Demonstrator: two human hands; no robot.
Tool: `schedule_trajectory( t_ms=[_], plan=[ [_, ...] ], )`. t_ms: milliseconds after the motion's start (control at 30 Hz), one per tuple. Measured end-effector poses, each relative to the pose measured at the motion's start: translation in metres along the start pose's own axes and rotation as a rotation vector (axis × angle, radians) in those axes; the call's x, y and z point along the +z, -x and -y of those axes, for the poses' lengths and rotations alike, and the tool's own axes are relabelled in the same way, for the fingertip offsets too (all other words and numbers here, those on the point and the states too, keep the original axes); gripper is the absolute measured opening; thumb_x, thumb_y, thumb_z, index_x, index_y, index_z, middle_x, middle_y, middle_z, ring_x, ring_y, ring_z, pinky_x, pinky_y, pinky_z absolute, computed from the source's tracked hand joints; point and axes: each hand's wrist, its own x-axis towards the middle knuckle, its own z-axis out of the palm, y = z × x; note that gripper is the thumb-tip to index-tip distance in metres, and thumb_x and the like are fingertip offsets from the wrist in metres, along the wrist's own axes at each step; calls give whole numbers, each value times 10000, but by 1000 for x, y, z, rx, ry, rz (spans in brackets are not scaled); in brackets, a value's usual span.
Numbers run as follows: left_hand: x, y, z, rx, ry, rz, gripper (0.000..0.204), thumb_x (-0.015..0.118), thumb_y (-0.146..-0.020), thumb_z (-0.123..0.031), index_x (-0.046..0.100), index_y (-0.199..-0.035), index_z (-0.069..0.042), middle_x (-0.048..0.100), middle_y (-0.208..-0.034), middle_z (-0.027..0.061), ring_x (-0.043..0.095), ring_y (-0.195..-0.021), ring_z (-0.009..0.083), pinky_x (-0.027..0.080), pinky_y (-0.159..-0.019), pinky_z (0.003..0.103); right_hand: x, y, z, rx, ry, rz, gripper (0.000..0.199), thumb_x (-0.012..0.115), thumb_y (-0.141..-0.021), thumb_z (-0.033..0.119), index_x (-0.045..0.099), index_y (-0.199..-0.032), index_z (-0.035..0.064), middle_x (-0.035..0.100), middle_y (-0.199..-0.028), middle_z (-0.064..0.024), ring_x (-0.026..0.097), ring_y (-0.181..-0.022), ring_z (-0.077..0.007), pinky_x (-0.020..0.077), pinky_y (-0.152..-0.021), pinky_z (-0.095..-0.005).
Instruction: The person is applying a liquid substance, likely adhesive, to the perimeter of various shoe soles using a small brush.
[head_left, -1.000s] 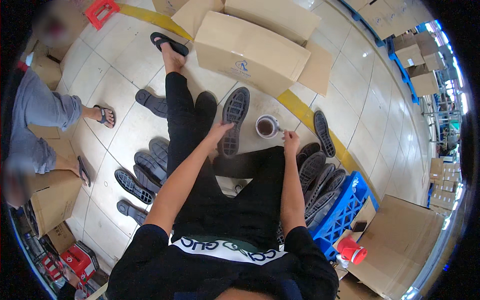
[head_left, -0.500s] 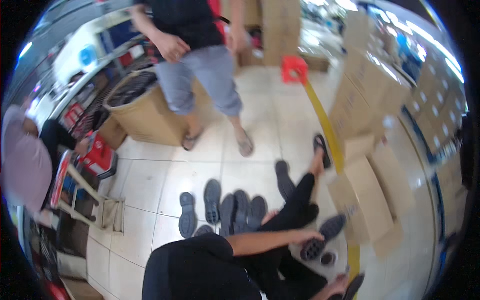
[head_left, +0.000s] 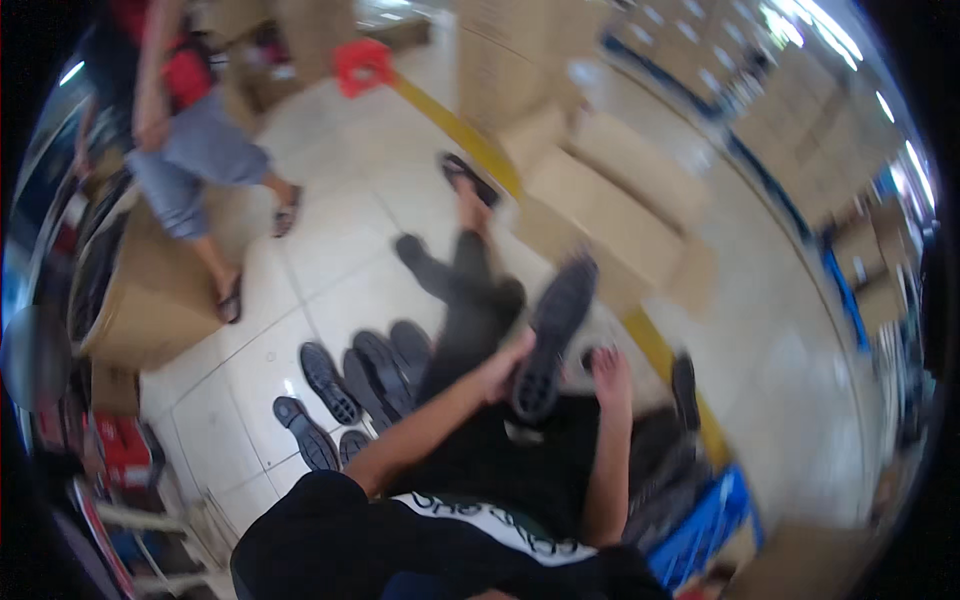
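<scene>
One sole [head_left: 562, 308] still in left fingers [head_left: 523, 345]; camera view turned.

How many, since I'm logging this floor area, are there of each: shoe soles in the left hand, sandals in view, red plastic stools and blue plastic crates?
Shoe sole held in the left hand: 1
Dark sandals in view: 3
Red plastic stool: 1
Blue plastic crate: 1
Total: 6

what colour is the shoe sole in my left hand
The sole is dark grey, nearly black, best seen in the head view.
</scene>
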Motion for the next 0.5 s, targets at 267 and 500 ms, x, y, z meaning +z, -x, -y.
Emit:
schedule_trajectory(
  t_ms=[267, 500],
  plan=[
    [26, -6, 13, -45, -212, 47, 707, 253, -966, -585, 422, -1341, -10, 583, -1205, 189, 559, -1151, 282, 442, -988, 406, 76, 129, 40, -89, 85, -6, 211, 581, -937, 226, 606, -920, 18, 629, -838, -84, 624, -786, -220, 514, -733, -318],
    [26, -6, 25, -19, -305, 150, 694, 368, -938, -591, 413, -1334, -24, 592, -1197, 168, 580, -1120, 264, 463, -967, 400, 114, 138, 53, -332, 287, 103, 221, 550, -961, 198, 608, -915, -10, 647, -855, -101, 656, -771, -203, 532, -676, -300]
  ],
)
